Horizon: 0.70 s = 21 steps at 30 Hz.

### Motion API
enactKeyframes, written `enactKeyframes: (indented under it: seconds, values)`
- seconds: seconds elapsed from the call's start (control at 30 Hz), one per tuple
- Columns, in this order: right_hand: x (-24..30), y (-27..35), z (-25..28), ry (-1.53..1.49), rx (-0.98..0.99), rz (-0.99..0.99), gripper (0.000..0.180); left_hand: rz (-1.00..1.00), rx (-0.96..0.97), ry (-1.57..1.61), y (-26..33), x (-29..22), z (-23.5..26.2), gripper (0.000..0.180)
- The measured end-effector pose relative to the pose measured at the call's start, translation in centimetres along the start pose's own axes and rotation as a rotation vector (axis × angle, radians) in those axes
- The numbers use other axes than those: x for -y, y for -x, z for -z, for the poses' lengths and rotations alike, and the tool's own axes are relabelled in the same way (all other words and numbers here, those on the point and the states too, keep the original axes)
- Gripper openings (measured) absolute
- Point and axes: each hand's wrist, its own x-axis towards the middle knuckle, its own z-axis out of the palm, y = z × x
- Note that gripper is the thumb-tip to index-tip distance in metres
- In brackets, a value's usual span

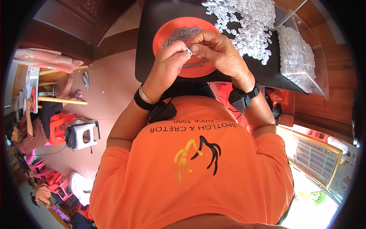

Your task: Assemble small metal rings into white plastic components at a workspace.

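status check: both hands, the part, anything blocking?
Left hand and right hand pinch one small white ring together over the orange plate of grey metal pieces. White ring pile alongside, nothing blocking.

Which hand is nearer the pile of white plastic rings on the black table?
The right hand. It sits beside the pile of white plastic rings, almost touching its edge. The left hand is farther off, over the orange plate.

Left hand (166, 63) and right hand (217, 53) meet, fingertips pinched together.
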Motion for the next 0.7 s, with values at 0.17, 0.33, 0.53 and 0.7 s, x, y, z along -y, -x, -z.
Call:
enactKeyframes:
  seconds: [0.17,0.33,0.53,0.7]
  values:
    - [-0.4,0.1,-0.3,0.019,-0.007,-0.029,0.012,-0.026,0.0,-0.015,0.0,0.3,0.0,0.017]
    - [-1.1,0.2,-1.2,0.103,-0.123,0.028,0.011,-0.006,-0.007,0.031,0.2,0.5,-0.2,0.018]
    - [-0.6,0.7,-1.3,0.216,-0.142,0.032,0.009,-0.122,-0.053,-0.137,0.0,0.7,-0.6,0.017]
    - [-0.9,0.7,-0.1,0.14,-0.098,0.056,0.013,-0.082,-0.073,-0.13,0.0,0.6,-0.8,0.015]
